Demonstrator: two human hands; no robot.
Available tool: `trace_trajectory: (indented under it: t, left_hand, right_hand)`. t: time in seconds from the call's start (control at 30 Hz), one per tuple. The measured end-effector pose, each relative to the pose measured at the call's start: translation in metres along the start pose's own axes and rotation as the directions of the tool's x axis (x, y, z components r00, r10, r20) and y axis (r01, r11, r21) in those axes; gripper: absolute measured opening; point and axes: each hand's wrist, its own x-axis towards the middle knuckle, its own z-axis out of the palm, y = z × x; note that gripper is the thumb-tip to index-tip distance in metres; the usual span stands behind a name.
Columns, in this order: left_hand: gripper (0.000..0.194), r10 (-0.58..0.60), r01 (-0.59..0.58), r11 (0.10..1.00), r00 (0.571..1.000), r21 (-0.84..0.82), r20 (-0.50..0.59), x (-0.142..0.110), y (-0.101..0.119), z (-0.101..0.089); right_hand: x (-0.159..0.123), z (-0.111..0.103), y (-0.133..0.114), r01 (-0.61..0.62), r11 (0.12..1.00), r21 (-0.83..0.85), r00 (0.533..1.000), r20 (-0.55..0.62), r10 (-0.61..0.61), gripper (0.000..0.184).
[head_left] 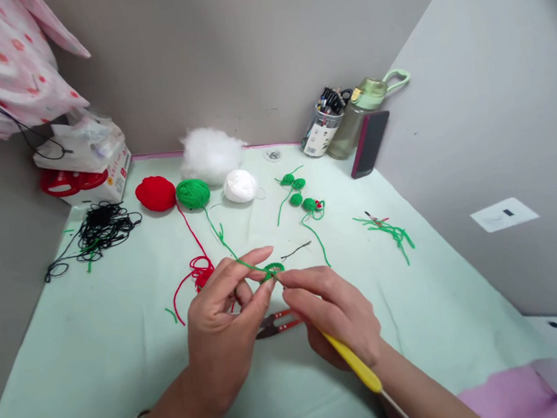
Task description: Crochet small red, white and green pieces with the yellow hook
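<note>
Between thumb and fingers, my left hand [225, 316] pinches a small round piece of green crochet [275, 269]. A green strand runs over its index finger back to the green yarn ball [193, 194]. My right hand [338, 313] is closed round a crochet hook with a yellow handle [353, 361]; the hook's tip meets the edge of the piece, hidden by fingers. Thread snips [276, 323] with red handles lie on the table below both hands, partly covered. Behind my left hand sits a tangle of red yarn [202, 271].
A red yarn ball [156, 193], white yarn ball [240, 186] and white stuffing [212, 155] stand at the back. Small green crocheted balls [296, 199] and green yarn scraps [391, 226] lie right; tangled black yarn [104, 225] lies left. A phone [370, 145], bottle [350, 127] and pen cup [320, 130] stand back right.
</note>
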Motion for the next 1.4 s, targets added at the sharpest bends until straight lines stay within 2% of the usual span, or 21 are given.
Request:
trace_trajectory:
  t: [0.1,0.17,0.3,0.37,0.43,0.47,0.53,0.6,0.67,0.73,0.8,0.87,0.9,0.93,0.97,1.03,1.13,1.23,1.3,1.33,1.4]
  left_hand:
    - [0.025,0.082,-0.081,0.994,0.997,0.073,-0.001,0.000,0.001,-0.001]
    - [0.026,0.082,-0.083,0.994,0.997,0.073,0.009,0.000,0.002,-0.001]
    - [0.032,-0.066,0.067,0.996,0.998,-0.056,0.015,0.002,0.003,-0.001]
    - [0.037,-0.156,0.161,0.975,0.987,-0.152,0.041,0.005,0.004,-0.003]
    - [0.042,-0.209,0.225,0.948,0.973,-0.223,0.092,0.007,0.005,-0.005]
    - [0.042,-0.213,0.233,0.944,0.971,-0.232,0.105,0.007,0.006,-0.005]
    - [0.038,-0.161,0.172,0.968,0.984,-0.185,0.074,0.006,0.006,-0.005]
    - [0.033,-0.079,0.081,0.991,0.997,-0.111,0.020,0.003,0.006,-0.003]
    - [0.030,-0.094,0.096,0.987,0.995,-0.128,0.029,0.002,0.006,-0.001]
    - [0.036,-0.225,0.252,0.935,0.965,-0.250,0.131,0.002,0.006,0.000]
    - [0.046,-0.357,0.447,0.816,0.888,-0.367,0.290,0.005,0.008,0.000]
    - [0.050,-0.410,0.579,0.694,0.806,-0.427,0.427,0.009,0.010,-0.002]
    - [0.050,-0.418,0.615,0.655,0.779,-0.439,0.467,0.011,0.011,-0.003]
    - [0.050,-0.417,0.626,0.638,0.770,-0.448,0.483,0.013,0.011,-0.004]
    - [0.049,-0.412,0.619,0.642,0.776,-0.452,0.478,0.014,0.011,-0.006]
    - [0.048,-0.396,0.566,0.698,0.816,-0.439,0.422,0.016,0.010,-0.009]
    - [0.042,-0.338,0.461,0.804,0.874,-0.375,0.350,0.017,0.008,-0.014]
    - [0.037,-0.277,0.395,0.857,0.895,-0.332,0.350,0.017,0.008,-0.016]
    - [0.035,-0.263,0.379,0.868,0.899,-0.321,0.349,0.017,0.007,-0.016]
    - [0.034,-0.263,0.375,0.871,0.901,-0.317,0.345,0.017,0.007,-0.016]
    - [0.034,-0.275,0.381,0.872,0.901,-0.308,0.336,0.017,0.005,-0.014]
  right_hand:
    - [0.003,-0.001,0.000,-0.049,0.989,0.140,0.998,-0.039,0.055,0.027]
    - [0.004,-0.001,-0.002,-0.077,0.987,0.142,0.996,-0.034,0.083,0.027]
    - [-0.001,0.000,-0.009,-0.174,0.985,0.017,0.985,0.026,0.173,0.029]
    - [-0.002,0.000,-0.009,-0.204,0.977,0.065,0.979,0.025,0.203,0.030]
    - [0.000,0.000,-0.006,-0.166,0.975,0.151,0.985,-0.014,0.170,0.027]
    - [0.002,0.001,-0.004,-0.133,0.972,0.196,0.988,-0.051,0.145,0.024]
    - [0.006,0.001,-0.001,-0.121,0.965,0.233,0.985,-0.089,0.145,0.024]
    - [0.006,0.002,-0.001,-0.127,0.983,0.132,0.988,-0.073,0.138,0.026]
    - [0.003,0.002,-0.002,-0.095,0.995,-0.011,0.995,-0.037,0.094,0.029]
    - [0.000,0.002,-0.003,-0.004,0.993,-0.119,1.000,-0.002,0.004,0.033]
    - [-0.002,0.001,-0.002,0.131,0.972,-0.194,0.991,0.022,-0.129,0.030]
    - [-0.001,0.000,0.001,0.208,0.950,-0.234,0.978,0.054,-0.201,0.025]
    - [0.000,-0.001,0.002,0.192,0.960,-0.205,0.981,0.046,-0.186,0.025]
    - [0.000,-0.001,0.003,0.142,0.980,-0.142,0.990,0.020,-0.140,0.025]
    - [0.001,-0.001,0.003,0.070,0.996,-0.054,0.997,-0.015,-0.071,0.027]
    - [0.003,-0.001,0.003,-0.082,0.984,0.155,0.993,-0.073,0.094,0.030]
    - [0.006,-0.003,0.002,-0.269,0.869,0.415,0.942,-0.075,0.327,0.027]
    - [0.009,-0.004,0.003,-0.381,0.679,0.628,0.863,-0.023,0.505,0.022]
    - [0.011,-0.003,0.005,-0.401,0.588,0.703,0.839,0.024,0.543,0.020]
    - [0.011,-0.002,0.005,-0.407,0.583,0.703,0.840,0.037,0.542,0.019]
    - [0.012,0.000,0.005,-0.414,0.633,0.654,0.854,0.039,0.518,0.018]
